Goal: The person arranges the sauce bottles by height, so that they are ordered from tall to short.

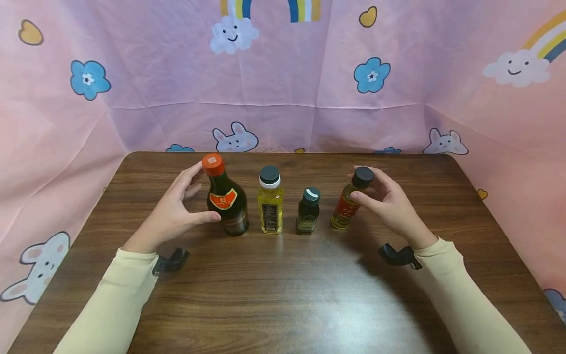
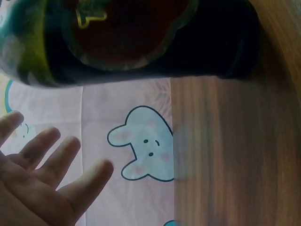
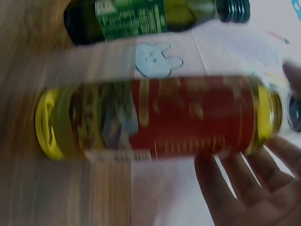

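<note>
Toward the bench [image 1: 221, 295]'s far edge: my left hand [image 1: 172, 211], wide, beside red-capped bottle [image 1: 230, 211]; right hand [image 1: 393, 209] around red-labelled bottle [image 1: 344, 210], whether gripping I cannot tell.

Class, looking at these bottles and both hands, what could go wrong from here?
The left grip has spread fingers beside the large, dark, orange-capped bottle; a nudge might tip it into the clear, square bottle of yellow liquid.

The right grip is around the clear, round, red-labelled, black-capped bottle; shifting it leftward might knock over the small, dark-green bottle.
</note>
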{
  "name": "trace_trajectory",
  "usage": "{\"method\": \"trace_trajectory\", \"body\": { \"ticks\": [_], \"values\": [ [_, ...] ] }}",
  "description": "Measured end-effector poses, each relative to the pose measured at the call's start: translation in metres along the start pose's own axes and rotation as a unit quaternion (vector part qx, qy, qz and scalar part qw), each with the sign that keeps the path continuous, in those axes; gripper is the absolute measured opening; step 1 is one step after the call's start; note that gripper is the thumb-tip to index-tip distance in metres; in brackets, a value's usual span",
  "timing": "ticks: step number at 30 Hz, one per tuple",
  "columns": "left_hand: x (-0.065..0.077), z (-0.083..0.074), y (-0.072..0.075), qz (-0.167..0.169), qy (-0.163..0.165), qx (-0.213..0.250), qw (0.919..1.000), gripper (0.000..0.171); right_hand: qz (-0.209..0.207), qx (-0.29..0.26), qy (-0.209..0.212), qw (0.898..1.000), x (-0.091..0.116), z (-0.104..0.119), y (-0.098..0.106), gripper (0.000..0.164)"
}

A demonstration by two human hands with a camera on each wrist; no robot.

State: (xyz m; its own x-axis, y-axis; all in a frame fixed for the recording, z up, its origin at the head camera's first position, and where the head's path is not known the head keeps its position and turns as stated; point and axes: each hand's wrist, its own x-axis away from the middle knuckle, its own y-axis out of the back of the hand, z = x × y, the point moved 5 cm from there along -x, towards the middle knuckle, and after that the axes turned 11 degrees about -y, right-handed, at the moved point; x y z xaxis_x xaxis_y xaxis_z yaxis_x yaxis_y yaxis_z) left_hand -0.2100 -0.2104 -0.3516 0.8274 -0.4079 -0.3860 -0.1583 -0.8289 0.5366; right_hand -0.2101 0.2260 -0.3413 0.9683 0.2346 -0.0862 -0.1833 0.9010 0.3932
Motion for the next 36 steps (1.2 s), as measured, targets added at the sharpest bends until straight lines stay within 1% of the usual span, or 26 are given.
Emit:
{"method": "trace_trajectory", "body": {
  "ticks": [3, 6, 9, 12, 15, 19, 22, 27, 32, 36],
  "values": [
    [0.001, -0.001, -0.003, 0.006, 0.010, 0.003, 0.9999, 0.111, -0.027, 0.002, 0.008, 1.000, -0.001, 0.002, -0.005, 0.043],
    [0.002, -0.001, -0.005, 0.009, 0.022, 0.001, 0.9997, 0.105, -0.048, 0.005, 0.007, 0.999, -0.002, 0.001, -0.010, 0.035],
    [0.002, 0.001, -0.006, 0.008, 0.025, -0.003, 0.9997, 0.098, -0.055, 0.014, -0.004, 0.998, -0.001, -0.001, -0.014, 0.031],
    [0.003, 0.002, -0.008, 0.012, 0.026, 0.001, 0.9996, 0.092, -0.058, 0.022, -0.018, 0.998, 0.001, -0.005, -0.015, 0.030],
    [0.002, 0.004, -0.013, 0.024, 0.026, 0.003, 0.9994, 0.089, -0.062, 0.007, -0.028, 0.998, 0.002, -0.009, -0.015, 0.030],
    [0.001, 0.005, -0.020, 0.032, 0.030, -0.013, 0.9990, 0.088, -0.060, -0.011, -0.025, 0.998, 0.002, -0.011, -0.016, 0.030],
    [0.001, 0.005, -0.023, 0.030, 0.033, -0.025, 0.9987, 0.083, -0.059, -0.011, -0.023, 0.998, 0.002, -0.012, -0.017, 0.031],
    [0.003, 0.002, -0.023, 0.019, 0.034, -0.044, 0.9983, 0.077, -0.059, -0.022, -0.028, 0.998, 0.002, -0.013, -0.020, 0.035],
    [0.003, 0.000, -0.021, 0.019, 0.036, -0.056, 0.9976, 0.077, -0.064, -0.032, -0.023, 0.997, 0.002, -0.014, -0.021, 0.038],
    [0.002, 0.000, -0.022, 0.018, 0.039, -0.056, 0.9975, 0.077, -0.070, -0.023, -0.016, 0.997, 0.003, -0.015, -0.020, 0.038]
  ]
}}
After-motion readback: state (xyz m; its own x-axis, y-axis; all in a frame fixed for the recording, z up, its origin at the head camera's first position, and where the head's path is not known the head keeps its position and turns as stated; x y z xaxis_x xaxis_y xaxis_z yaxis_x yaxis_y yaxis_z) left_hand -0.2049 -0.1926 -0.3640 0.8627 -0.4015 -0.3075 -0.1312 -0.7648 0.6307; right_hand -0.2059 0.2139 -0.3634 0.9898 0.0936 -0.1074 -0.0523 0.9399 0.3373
